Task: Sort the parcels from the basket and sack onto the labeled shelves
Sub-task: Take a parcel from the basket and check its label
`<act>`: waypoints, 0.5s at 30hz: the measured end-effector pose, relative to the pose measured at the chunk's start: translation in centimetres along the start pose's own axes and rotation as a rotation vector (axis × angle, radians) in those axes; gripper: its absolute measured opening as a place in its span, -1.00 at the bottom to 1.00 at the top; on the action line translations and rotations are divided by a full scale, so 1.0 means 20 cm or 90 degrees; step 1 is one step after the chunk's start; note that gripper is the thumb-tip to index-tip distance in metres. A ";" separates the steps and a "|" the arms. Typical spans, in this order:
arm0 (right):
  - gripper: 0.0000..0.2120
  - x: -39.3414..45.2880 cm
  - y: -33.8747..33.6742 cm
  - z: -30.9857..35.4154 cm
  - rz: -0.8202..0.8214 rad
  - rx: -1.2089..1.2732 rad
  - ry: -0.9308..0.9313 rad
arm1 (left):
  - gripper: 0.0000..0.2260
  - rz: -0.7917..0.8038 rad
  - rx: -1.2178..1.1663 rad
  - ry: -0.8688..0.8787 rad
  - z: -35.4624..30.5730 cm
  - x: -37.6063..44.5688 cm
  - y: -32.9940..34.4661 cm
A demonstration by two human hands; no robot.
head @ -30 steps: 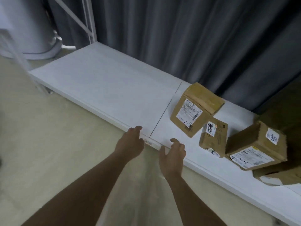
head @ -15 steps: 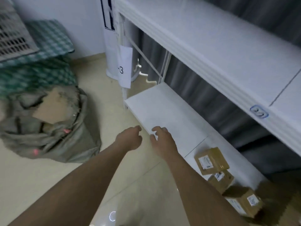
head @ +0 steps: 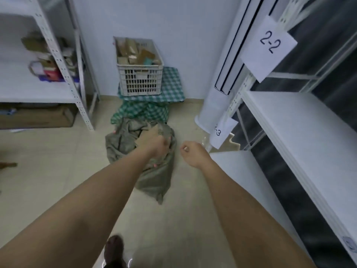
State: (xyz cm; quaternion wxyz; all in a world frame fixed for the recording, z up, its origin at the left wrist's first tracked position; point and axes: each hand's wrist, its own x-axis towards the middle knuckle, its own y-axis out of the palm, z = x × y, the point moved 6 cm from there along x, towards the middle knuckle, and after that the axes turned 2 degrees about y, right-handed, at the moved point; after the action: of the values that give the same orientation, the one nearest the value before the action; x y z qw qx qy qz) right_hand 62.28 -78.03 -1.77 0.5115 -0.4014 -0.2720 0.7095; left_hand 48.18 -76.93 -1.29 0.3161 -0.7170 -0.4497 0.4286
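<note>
Your left hand (head: pixel 159 146) and right hand (head: pixel 190 151), loosely curled, hold nothing; reaching blind into the slumped sack (head: pixel 135 149) risks fumbling a parcel (head: pixel 147 135).

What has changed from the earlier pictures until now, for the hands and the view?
The view turned away from the low shelf with its parcels toward the sack and basket. The left hand moved from the shelf edge out over the sack's open mouth; whether it grips anything cannot be told. The right hand left the shelf and hangs loosely curled, still holding nothing. The sack lies where it was.
</note>
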 end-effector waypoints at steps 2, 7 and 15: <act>-0.80 0.15 0.04 0.19 0.022 -0.004 -0.021 | -0.71 0.004 -0.026 -0.028 0.18 0.06 -0.16; -0.71 0.62 0.13 0.57 0.061 -0.004 -0.004 | -0.70 -0.002 -0.054 -0.051 0.61 0.28 -0.52; -0.78 1.31 0.06 1.08 0.057 0.034 -0.029 | -0.72 -0.069 -0.083 -0.078 1.10 0.67 -1.09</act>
State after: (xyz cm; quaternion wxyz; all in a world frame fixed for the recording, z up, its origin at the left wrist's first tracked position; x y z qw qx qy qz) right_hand 39.33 -53.28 1.03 0.4839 -0.3830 -0.2461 0.7474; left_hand 23.33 -54.54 3.14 0.2632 -0.6832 -0.5334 0.4236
